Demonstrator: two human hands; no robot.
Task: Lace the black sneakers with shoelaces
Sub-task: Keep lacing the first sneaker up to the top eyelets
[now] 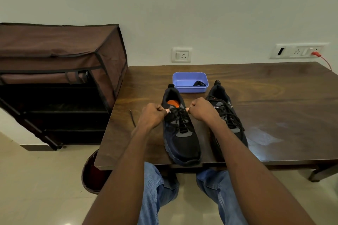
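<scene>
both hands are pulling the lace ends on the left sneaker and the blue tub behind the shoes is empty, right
Not quite. The head view shows the blue tub is not empty: a coiled black lace lies in it. The rest holds: the left hand and right hand pinch the lace ends on the left sneaker.

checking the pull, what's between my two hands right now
In the head view, the laced top of the near black mesh sneaker lies between the left hand and right hand; each pinches its black shoelace.
</scene>
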